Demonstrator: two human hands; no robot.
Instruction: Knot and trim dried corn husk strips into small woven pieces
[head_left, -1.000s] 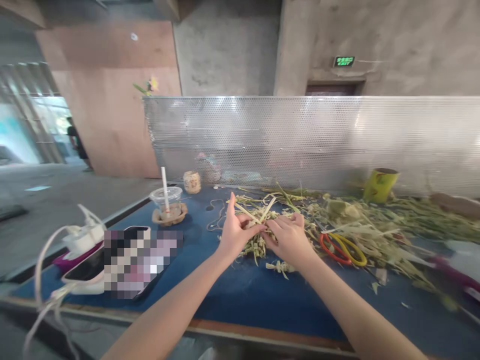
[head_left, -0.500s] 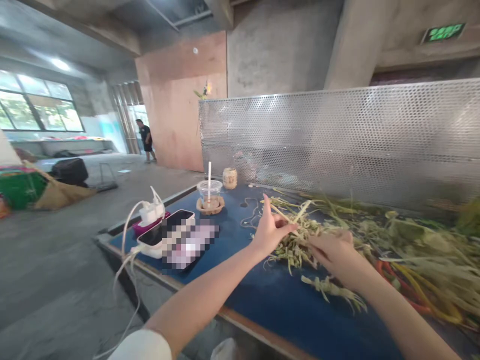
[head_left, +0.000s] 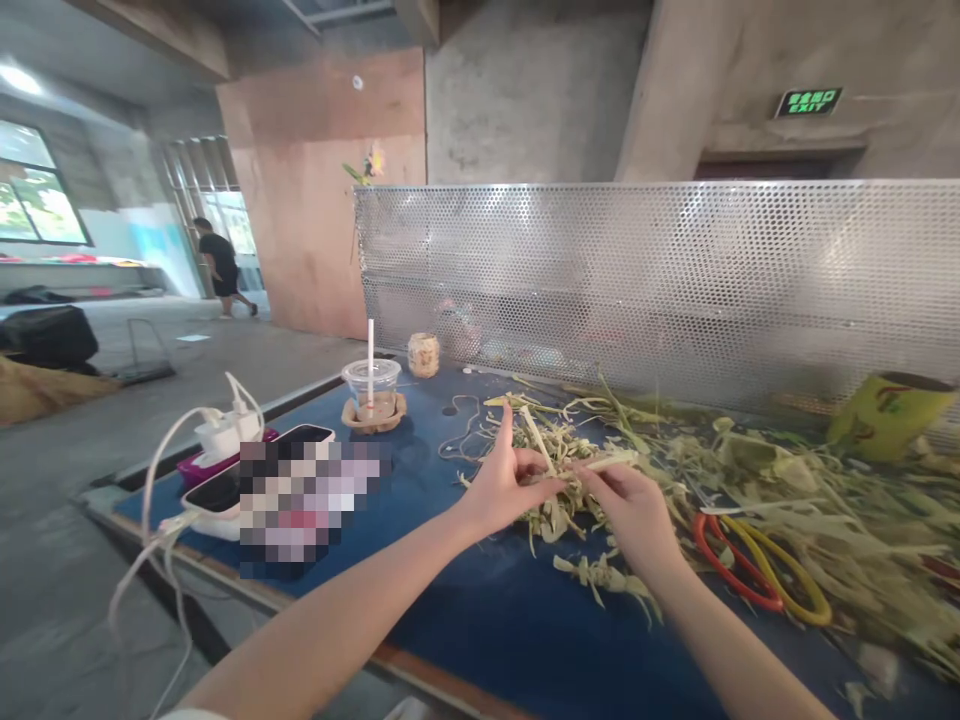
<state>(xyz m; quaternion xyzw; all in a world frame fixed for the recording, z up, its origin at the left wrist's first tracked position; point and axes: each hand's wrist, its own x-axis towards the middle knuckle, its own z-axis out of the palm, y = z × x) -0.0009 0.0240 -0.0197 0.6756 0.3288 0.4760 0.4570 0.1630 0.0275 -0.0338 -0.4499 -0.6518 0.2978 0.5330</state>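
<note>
Two hands work pale, dried leaf strips above a blue table.

Left hand (head_left: 510, 485) pinches the woven bundle (head_left: 559, 490) of straw-yellow, frayed strips, forefinger raised; right hand (head_left: 634, 510) grips one long flat strip (head_left: 604, 462) crossing it. The bundle sits mid-table (head_left: 487, 610), beside a heap of greenish stalks (head_left: 795, 490), with scissors (head_left: 757, 570) just right and a lidded cup (head_left: 373, 390) behind.

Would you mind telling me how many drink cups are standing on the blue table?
2: a clear plastic cup with a straw at the table's far left, and a yellow cup at the far right by the perforated screen. The leaves could hide others.
</note>
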